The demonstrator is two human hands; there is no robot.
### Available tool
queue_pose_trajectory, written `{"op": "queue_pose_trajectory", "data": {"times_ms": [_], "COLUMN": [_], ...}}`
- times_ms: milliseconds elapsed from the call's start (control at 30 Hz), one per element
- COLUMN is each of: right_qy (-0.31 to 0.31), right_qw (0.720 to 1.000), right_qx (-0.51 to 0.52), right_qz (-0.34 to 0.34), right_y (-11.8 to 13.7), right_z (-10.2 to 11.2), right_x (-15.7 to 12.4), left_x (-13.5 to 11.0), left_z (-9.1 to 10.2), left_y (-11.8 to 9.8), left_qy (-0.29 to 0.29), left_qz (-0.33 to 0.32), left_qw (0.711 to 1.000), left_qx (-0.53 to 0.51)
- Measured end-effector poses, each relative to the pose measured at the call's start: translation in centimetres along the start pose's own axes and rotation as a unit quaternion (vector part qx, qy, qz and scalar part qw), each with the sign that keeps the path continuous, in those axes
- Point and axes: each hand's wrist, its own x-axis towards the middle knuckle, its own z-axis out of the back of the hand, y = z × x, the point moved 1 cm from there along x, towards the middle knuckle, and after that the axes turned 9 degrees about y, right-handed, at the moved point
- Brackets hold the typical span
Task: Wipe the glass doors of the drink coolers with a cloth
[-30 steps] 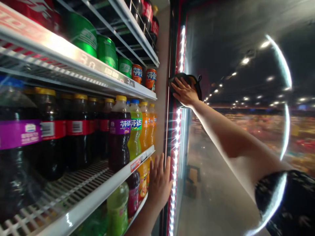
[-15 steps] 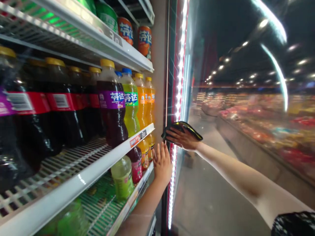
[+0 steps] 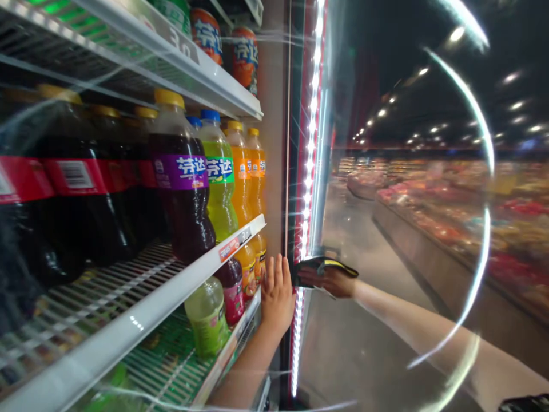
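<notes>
- Cloth (image 3: 317, 264) and drinks fridge (image 3: 272, 143) come first: the fridge, largest of all, rises behind and left of the left hand (image 3: 278, 297), while the cloth is at the right hand (image 3: 329, 281), just right of the left fingertips.
- Display stand (image 3: 412, 252), long and blurred, runs beyond the right hand, well apart from it.
- Light strip (image 3: 307, 197) climbs nearly upright between the hands. The cloth lies across it, seemingly pressed on, so the step in hand looks like rubbing the strip. The next move would call for even pressure along it, the cloth flat and the left hand clear of its path.
- Shelf (image 3: 171, 294) with a white front edge ends just above and left of the left hand.
- Purple-labelled bottle (image 3: 182, 200) stands on that shelf, up and left of both hands.
- Hands: the left is raised with straight fingers and nothing in it; whether it touches the fridge, I cannot tell. The right is laid along the cloth in shadow; whether its fingers clasp it, I cannot tell.
- Price tag (image 3: 229, 249) sits on the shelf's edge, above and left of the left hand.
</notes>
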Motion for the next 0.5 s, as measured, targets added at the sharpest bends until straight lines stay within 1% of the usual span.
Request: {"op": "queue_pose_trajectory", "data": {"times_ms": [33, 100, 133, 200, 233, 267, 300, 333, 367, 400, 433, 500], "right_qy": [0.007, 0.009, 0.004, -0.025, -0.055, -0.078, -0.098, -0.113, -0.116, -0.106, -0.085, -0.021], "right_qw": [1.000, 0.999, 0.998, 0.990, 0.979, 0.969, 0.960, 0.952, 0.949, 0.950, 0.956, 0.974], "right_qx": [0.004, 0.010, 0.012, 0.010, 0.006, -0.004, -0.015, -0.024, -0.030, -0.029, -0.023, -0.006], "right_qz": [-0.006, -0.038, -0.066, -0.140, -0.198, -0.234, -0.262, -0.283, -0.293, -0.293, -0.282, -0.225], "right_y": [-1.7, -6.1, -8.6, -13.0, -14.7, -15.7, -16.0, -15.6, -14.7, -13.4, -11.9, -9.3], "right_z": [1.3, 5.1, 7.3, 11.8, 13.7, 15.2, 16.0, 16.2, 15.7, 14.9, 13.7, 11.4], "right_x": [-0.3, 0.1, 0.8, 2.7, 3.8, 4.7, 5.3, 5.7, 5.7, 5.5, 5.0, 3.7], "left_x": [0.4, 1.4, 2.0, 3.0, 3.5, 3.9, 4.3, 4.5, 4.6, 4.6, 4.5, 4.1], "left_z": [0.9, 2.6, 3.4, 4.7, 5.2, 5.7, 6.1, 6.4, 6.7, 6.8, 6.9, 6.7], "left_y": [-0.1, -0.4, -0.7, -1.3, -1.6, -1.8, -2.0, -2.2, -2.3, -2.4, -2.4, -2.4], "left_qy": [0.001, 0.003, 0.005, 0.005, 0.003, 0.000, -0.005, -0.011, -0.017, -0.022, -0.026, -0.029], "left_qz": [-0.006, -0.018, -0.022, -0.026, -0.029, -0.032, -0.036, -0.041, -0.045, -0.047, -0.048, -0.048], "left_qw": [1.000, 1.000, 1.000, 1.000, 0.999, 0.999, 0.999, 0.999, 0.999, 0.999, 0.998, 0.998], "left_qx": [-0.002, -0.005, -0.007, -0.011, -0.013, -0.014, -0.015, -0.014, -0.013, -0.011, -0.011, -0.013]}}
